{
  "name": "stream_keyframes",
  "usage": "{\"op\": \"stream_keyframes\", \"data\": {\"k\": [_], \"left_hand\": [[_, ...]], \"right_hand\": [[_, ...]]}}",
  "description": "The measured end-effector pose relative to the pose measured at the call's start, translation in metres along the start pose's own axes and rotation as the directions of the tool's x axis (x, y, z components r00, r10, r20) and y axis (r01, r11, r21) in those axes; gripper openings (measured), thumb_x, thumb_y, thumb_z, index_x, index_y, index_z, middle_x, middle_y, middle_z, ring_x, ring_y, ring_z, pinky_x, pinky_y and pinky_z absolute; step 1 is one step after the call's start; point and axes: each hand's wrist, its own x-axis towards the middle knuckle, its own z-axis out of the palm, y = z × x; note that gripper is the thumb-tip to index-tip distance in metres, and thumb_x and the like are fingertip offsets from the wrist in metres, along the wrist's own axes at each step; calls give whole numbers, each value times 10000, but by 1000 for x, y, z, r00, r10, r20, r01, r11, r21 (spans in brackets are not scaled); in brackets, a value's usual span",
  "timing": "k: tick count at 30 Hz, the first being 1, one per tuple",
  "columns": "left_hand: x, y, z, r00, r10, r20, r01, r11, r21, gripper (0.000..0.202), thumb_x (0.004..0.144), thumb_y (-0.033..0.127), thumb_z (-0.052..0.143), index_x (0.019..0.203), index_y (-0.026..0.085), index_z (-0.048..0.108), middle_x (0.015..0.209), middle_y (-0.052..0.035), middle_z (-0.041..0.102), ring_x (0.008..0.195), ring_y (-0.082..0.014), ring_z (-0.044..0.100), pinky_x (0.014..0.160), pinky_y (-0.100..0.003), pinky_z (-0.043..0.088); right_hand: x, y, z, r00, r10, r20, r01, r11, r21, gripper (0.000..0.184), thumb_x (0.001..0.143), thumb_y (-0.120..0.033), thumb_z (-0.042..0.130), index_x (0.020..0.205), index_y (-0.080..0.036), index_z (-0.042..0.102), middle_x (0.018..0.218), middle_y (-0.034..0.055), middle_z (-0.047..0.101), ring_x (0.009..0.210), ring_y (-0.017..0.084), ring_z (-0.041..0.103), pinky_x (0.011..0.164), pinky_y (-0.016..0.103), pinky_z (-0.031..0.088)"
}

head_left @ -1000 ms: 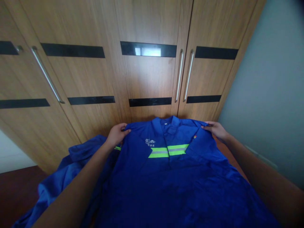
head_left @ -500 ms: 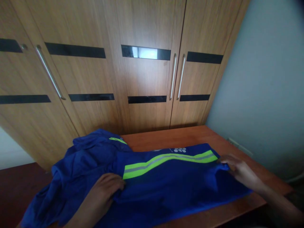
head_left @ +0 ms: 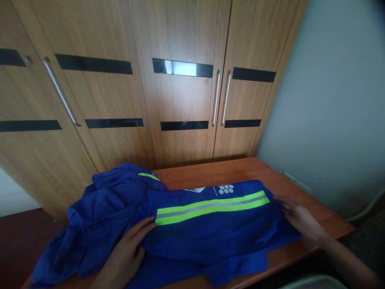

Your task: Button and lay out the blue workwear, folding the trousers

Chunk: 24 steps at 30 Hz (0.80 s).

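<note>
A blue work jacket [head_left: 210, 228] with a lime-and-grey reflective band lies folded on the wooden table [head_left: 204, 174]. White printing shows along its far edge, and a loose fold hangs toward the table's front edge. At the left end of the band, my left hand [head_left: 132, 245] rests on the cloth with its fingers stretched out. My right hand [head_left: 296, 216] touches the right side of the jacket, fingers extended along its edge. Left of the folded part lies a crumpled heap of blue cloth [head_left: 102, 216] with a small lime strip; whether it joins the jacket I cannot tell.
Behind the table stands a wooden wardrobe [head_left: 180, 96] with dark inlays and metal handles. A pale wall [head_left: 325, 100] rises on the right. Something with a light curved rim [head_left: 313, 282] shows at the bottom right, below the table edge.
The jacket's front part now lies flatter, with a fold near the table edge. My right hand has loosened from the cloth it gripped, and my left fingers have straightened. The band looks straighter.
</note>
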Motion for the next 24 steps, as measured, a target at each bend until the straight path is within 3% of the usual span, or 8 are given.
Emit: {"op": "stream_keyframes", "data": {"k": [3,5,7,10,13,15,20,24], "left_hand": [[-2,6,0,958,-260,-118,202,911,-360,603,675,139,586,1256,295,563,1369,-62,531,1299,-287,446,1064,-433,401],[-1,15,-5,887,-455,-85,323,739,-592,521,728,242,627,1243,274,552,1336,-78,558,1249,-284,505,1005,-409,467],[2,28,-11,816,-578,13,396,543,-741,474,741,299,665,1203,264,568,1296,-77,594,1186,-270,565,971,-389,497],[6,44,-15,765,-625,157,452,346,-822,419,705,286,732,1105,234,619,1144,-74,684,1086,-246,635,927,-347,528],[13,51,-11,730,-616,296,547,268,-793,402,681,327,780,1042,215,643,1029,-76,726,1014,-241,672,903,-327,538],[19,50,-6,735,-578,355,585,275,-762,443,669,365,792,1055,209,641,1031,-89,730,985,-260,683,876,-353,548],[35,44,0,846,-394,360,500,348,-793,489,600,270,821,1052,185,657,1051,-97,731,970,-293,686,856,-382,547],[40,45,-8,856,-403,323,460,312,-831,524,628,210,783,1128,225,626,1047,-60,735,950,-273,694,829,-367,557]], "right_hand": [[2,8,3,951,308,-14,-300,936,183,310,746,-356,564,1029,-246,630,959,75,712,877,259,686,778,350,572],[6,7,4,902,426,71,-428,857,286,331,761,-457,593,986,-217,632,865,72,712,749,230,689,660,311,582],[11,0,5,860,487,156,-510,798,321,362,759,-506,617,936,-191,644,808,67,704,681,199,672,592,273,570],[18,-17,5,792,551,261,-609,744,276,394,755,-548,633,889,-178,663,773,71,704,676,190,661,555,254,558],[22,-33,6,772,566,290,-632,730,259,400,739,-531,668,960,-197,661,931,89,724,796,220,679,576,265,566],[22,-40,7,797,513,319,-596,751,282,381,735,-476,690,1006,-212,653,1009,90,721,841,232,686,591,271,567],[23,-46,7,842,370,392,-528,713,461,302,741,-291,682,1030,-217,637,1011,71,729,815,204,702,663,264,575],[32,-43,2,863,318,393,-502,633,590,244,734,-276,701,961,-204,652,909,67,736,680,168,688,579,226,572]]}}
